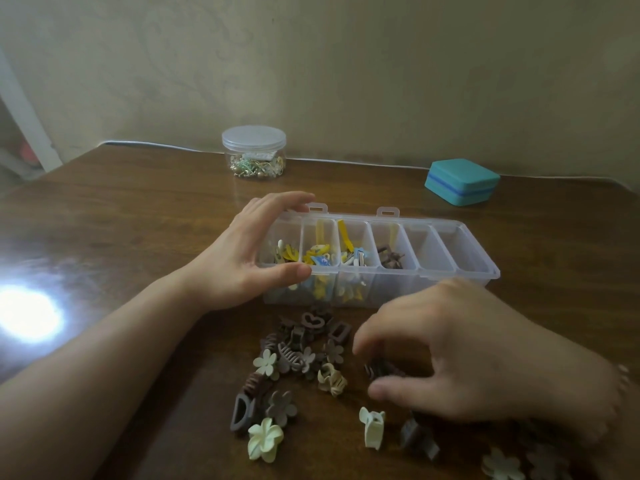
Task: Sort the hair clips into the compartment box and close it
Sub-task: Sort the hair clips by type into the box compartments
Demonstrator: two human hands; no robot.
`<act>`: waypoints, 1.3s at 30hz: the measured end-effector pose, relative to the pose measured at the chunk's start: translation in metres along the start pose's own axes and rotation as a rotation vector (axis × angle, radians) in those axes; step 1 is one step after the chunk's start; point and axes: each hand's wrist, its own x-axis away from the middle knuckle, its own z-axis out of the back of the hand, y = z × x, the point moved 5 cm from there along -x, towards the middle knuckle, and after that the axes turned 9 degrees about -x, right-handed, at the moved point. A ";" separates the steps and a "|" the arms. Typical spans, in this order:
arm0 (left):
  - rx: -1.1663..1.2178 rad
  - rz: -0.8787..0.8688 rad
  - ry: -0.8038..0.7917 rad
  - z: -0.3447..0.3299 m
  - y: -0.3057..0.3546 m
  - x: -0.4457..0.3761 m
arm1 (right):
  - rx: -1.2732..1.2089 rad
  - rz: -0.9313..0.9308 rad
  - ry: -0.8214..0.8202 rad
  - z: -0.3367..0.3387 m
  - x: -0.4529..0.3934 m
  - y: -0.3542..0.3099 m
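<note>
A clear plastic compartment box lies open on the brown table, with several compartments in a row. The three left ones hold yellow, white and blue clips; the fourth holds brown clips; the two right ones look bare. My left hand grips the box's left end, thumb on the near wall, fingers over the far wall. A pile of brown and cream hair clips lies in front of the box. My right hand hovers over the pile's right side, fingers pinched on a dark brown clip.
A round clear jar with a lid and small trinkets stands at the back. A teal case sits at the back right. Bright light glare marks the table's left. More clips lie at the lower right.
</note>
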 end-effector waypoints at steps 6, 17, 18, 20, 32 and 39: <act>0.003 -0.006 0.003 0.000 0.001 0.000 | -0.066 0.008 0.142 0.008 -0.002 -0.002; 0.008 0.007 -0.007 0.000 0.000 0.000 | -0.106 -0.167 0.735 0.044 0.007 0.030; 0.007 0.007 -0.009 0.000 0.000 0.001 | -0.133 -0.146 0.754 0.047 0.010 0.027; 0.005 0.004 -0.011 -0.001 0.000 0.000 | -0.184 -0.062 0.694 0.051 0.013 0.021; 0.004 0.001 -0.002 0.000 0.001 0.000 | 0.007 -0.077 -0.044 0.003 0.001 0.006; 0.010 0.000 -0.006 0.000 0.001 0.000 | -0.231 -0.057 0.274 0.024 0.002 0.009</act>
